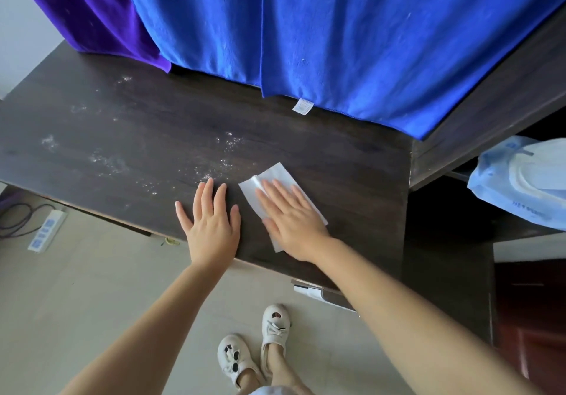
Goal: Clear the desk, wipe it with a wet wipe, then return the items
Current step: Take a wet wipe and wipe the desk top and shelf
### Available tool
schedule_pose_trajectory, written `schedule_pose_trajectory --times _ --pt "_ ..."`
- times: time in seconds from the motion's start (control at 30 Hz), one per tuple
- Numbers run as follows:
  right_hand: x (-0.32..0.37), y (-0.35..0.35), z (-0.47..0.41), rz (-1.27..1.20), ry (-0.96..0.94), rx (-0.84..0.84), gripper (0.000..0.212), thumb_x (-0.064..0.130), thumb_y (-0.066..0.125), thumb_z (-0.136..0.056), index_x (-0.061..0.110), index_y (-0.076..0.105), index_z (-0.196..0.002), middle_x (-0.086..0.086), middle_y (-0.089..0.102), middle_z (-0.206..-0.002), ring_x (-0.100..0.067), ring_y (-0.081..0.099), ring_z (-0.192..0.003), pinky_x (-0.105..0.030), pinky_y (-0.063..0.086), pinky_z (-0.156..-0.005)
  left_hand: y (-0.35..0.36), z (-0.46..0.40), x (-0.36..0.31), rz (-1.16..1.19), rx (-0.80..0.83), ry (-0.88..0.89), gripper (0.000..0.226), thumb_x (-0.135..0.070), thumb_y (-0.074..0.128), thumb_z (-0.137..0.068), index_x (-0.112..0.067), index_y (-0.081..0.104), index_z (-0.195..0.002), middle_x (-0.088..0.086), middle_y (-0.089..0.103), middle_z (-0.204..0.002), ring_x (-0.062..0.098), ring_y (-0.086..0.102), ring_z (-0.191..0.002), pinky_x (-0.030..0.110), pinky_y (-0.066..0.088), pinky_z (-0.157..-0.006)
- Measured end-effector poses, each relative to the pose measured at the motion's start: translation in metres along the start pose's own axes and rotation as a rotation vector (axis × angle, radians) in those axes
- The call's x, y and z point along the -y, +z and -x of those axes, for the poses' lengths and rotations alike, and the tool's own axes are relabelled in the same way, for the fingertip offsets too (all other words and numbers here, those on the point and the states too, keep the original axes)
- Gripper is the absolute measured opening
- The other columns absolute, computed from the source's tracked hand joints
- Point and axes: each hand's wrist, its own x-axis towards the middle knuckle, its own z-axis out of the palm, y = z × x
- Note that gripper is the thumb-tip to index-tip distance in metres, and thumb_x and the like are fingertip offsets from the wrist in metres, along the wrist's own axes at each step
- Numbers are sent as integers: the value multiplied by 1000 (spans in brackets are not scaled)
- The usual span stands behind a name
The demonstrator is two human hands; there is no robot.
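— Where are your hands right now?

— Both are down flat on the dark wooden desk (321, 162), near its front edge. Your right hand (294, 223) lies palm down on the white wet wipe (277, 180), fingers straight and close together, pressing it against the wood. Your left hand (211, 226) rests just beside it on bare desk, palm down, fingers straight and slightly fanned, holding nothing.

— And the wipe itself?

— It lies spread as a long folded strip under your right hand, running from the far left toward you. Its far end sticks out past your fingertips and a narrow edge shows beside your wrist. One corner by your index finger is curled over.

— What does the desktop look like?

— You can see pale dusty specks and smears (220, 155) scattered on the wood to the left of the wipe and further out toward the left end. The patch to the right of your right hand looks plain and dark.

— Anything else around you?

— A blue towel (337, 42) hangs down over the back of the desk, with a small white label at its hem, and a purple cloth (98, 11) hangs beside it on the left. On the shelf to your right sits a light blue pack of wet wipes (520, 180). On the floor to the left lies a white power strip (47, 230) with a dark cable. Your feet, in white sandals (254, 345), stand on the pale tiled floor below the desk edge.
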Motion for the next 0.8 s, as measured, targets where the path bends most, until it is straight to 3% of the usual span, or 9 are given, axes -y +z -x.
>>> schedule_pose_trajectory --times 0.07,0.1,0.17,0.23,0.37,0.47,0.67,0.73,0.8 --pt "-40 1 16 26 101 -51 60 40 4 -95 14 20 -146 -4 19 -156 -24 17 -144 -34 0 -115 0 0 -7 -15 27 60 56 -39 20 -91 -10 45 -132 11 38 -146 26 28 -138 58 5 -110" --pt "-64 -1 25 36 207 -85 62 42 2 -95 14 21 -146 -4 19 -156 -25 20 -144 -35 2 -116 0 0 -10 -20 39 85 55 -39 20 -92 -10 46 -132 11 38 -145 26 28 -138 57 5 -111" --pt "-111 -6 38 14 447 -67 61 42 2 -94 14 9 -148 -4 5 -159 -22 7 -146 -37 -1 -118 1 -2 -15 -30 55 107 55 -39 20 -92 -11 46 -132 10 38 -146 25 27 -138 56 3 -111" --pt "-136 -16 38 -25 652 -63 55 35 10 -98 12 7 -148 -8 4 -159 -22 3 -147 -43 2 -118 2 -2 -15 -41 51 110 55 -39 20 -92 -11 46 -132 9 39 -145 24 27 -137 54 3 -112" --pt "-125 -32 -9 -115 890 -142 54 31 16 -100 8 4 -148 -12 2 -159 -25 1 -146 -46 3 -119 3 -1 -14 -35 23 110 51 -36 26 -92 -10 49 -129 9 44 -142 23 31 -135 54 7 -112" --pt "-89 -31 -57 -101 748 -125 56 33 17 -100 9 1 -148 -9 -3 -159 -23 -4 -146 -44 -1 -119 4 -1 -13 -27 0 103 49 -35 29 -92 -10 49 -128 8 45 -141 22 34 -133 52 8 -112" --pt "-26 -27 -78 11 109 3 55 34 16 -101 15 -5 -148 -1 -13 -158 -17 -11 -146 -38 -8 -118 2 0 -11 33 -54 105 46 -32 31 -91 -8 48 -128 9 49 -138 24 40 -130 54 13 -111" --pt "-44 -30 -63 32 63 29 54 34 14 -101 17 -7 -147 2 -15 -158 -15 -12 -145 -37 -8 -119 1 0 -10 39 -43 106 47 -32 31 -92 -9 48 -128 9 48 -138 24 40 -131 55 14 -111" --pt "-74 -30 -42 34 197 15 53 34 14 -101 18 -7 -148 3 -14 -158 -15 -10 -146 -37 -6 -119 1 0 -9 45 -32 121 47 -32 30 -92 -9 48 -128 8 48 -139 22 37 -131 56 14 -111"
